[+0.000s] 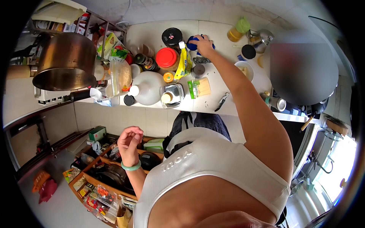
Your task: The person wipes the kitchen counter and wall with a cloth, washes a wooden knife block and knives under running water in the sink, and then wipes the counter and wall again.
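Note:
My right hand (204, 45) is stretched to the back of the white counter, its fingers pressed round a bunched blue cloth (192, 46). Just left of it stand a yellow squeeze pouch (184, 62) with a white cap and a dark-lidded jar (172, 37). A small grey-lidded jar (198, 71) and a green-labelled pack of toothpicks (199, 87) lie nearer the front edge. My left hand (130, 142), with a pale green bangle (130, 166) at the wrist, hangs below the counter. Its fingers are loosely bent, and I see nothing in them.
A red-lidded jar (167, 57), a large white jug (146, 88) and a clear bottle (173, 95) crowd the left. A peeler-like tool (222, 102) lies at the front edge. Rightward are a white bowl (247, 71) and a blurred round area. An open drawer (110, 171) sits below left.

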Available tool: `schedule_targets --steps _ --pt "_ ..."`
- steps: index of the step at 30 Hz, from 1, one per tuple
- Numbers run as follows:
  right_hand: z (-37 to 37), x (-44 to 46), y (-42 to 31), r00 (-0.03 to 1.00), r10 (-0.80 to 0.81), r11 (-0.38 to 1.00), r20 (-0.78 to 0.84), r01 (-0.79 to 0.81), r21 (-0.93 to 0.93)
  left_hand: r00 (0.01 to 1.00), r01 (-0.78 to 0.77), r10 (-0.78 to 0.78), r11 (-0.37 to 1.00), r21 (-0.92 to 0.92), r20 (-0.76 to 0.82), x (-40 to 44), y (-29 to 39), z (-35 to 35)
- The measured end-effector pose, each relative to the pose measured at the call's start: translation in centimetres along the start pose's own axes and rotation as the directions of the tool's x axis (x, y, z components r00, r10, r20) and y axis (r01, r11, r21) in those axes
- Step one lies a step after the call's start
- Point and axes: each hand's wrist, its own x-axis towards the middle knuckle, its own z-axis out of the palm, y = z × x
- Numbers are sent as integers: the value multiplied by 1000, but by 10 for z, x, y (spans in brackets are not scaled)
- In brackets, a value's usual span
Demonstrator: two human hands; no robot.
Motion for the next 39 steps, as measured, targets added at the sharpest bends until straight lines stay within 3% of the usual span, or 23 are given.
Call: schedule_targets --steps 10,13,16,18,22,24,25,27,34,39 --pt "12 -51 27 985 -170 985 5 170 -25 919 -6 -35 995 102 393 13 7 48" --pt "11 -67 30 988 -154 988 -7 153 -35 859 -87 -10 982 166 512 15 6 64" --pt "5 -80 28 990 -138 990 -3 138 -12 730 -184 -58 943 278 681 32 -7 98" --pt "7 -87 30 992 -124 992 -4 124 -17 557 -381 -193 805 455 808 47 -37 138" --pt "12 -100 31 996 -80 996 -24 80 -30 422 -724 -223 501 475 879 64 -110 176" --pt "15 -106 33 997 -71 997 -29 70 -29 509 -791 -402 132 598 761 84 -144 206" --pt "15 -108 31 997 -59 998 -40 58 -26 508 -791 -403 132 598 761 93 -166 210" --pt "11 -115 27 999 -36 999 -36 36 -7 698 -687 -361 -96 721 618 103 -209 211" --pt "19 -131 20 994 81 997 -79 -81 9 701 -696 -320 -111 709 638 111 -216 204" --pt "14 -142 20 997 71 997 -35 -71 27 750 -661 -178 -192 725 637 104 -222 195"
